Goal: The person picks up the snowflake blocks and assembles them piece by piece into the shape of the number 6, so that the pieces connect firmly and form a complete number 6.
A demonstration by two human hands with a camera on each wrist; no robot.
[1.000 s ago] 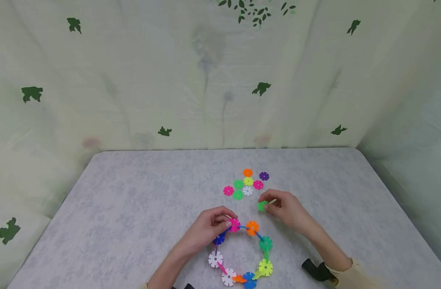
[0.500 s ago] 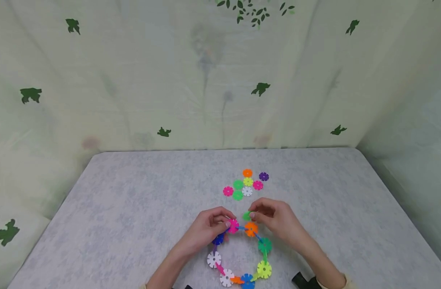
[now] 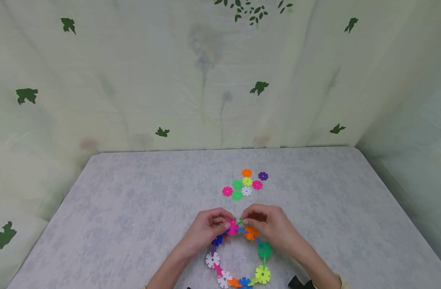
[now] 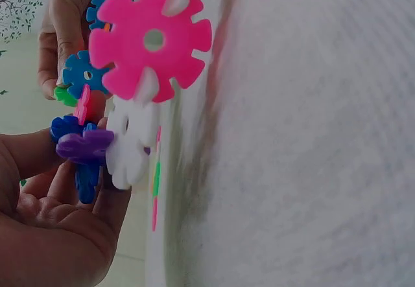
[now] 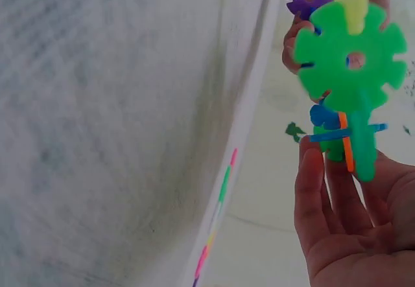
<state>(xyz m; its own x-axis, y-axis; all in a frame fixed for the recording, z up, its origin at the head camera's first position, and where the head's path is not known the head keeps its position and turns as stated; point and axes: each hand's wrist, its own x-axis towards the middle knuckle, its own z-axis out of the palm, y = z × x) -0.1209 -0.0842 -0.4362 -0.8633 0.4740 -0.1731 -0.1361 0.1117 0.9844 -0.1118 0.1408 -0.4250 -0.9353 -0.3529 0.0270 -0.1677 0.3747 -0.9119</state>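
While the left hand pinches a ring of slotted flower discs at its bright pink disc, the right hand holds a loose green disc just beside it, low in the middle of the head view. Each grip is clamped, thumb against fingers: the left on the ring, the right on the green disc, which is turned nearly edge-on. From where I stand it meets or almost meets the pink one; I cannot tell whether their slots engage.

The ring spreads below the hands at the bottom centre of the frame. Down its right side come an orange disc, a teal-green disc and a lime-yellow disc; down its left, a dark blue disc and two white discs, all joined by smaller-looking pieces seen edge-on.

Above the hands, eight loose discs lie clustered flat on the grey mottled counter. A pale cloth printed with green birds fills the upper frame.
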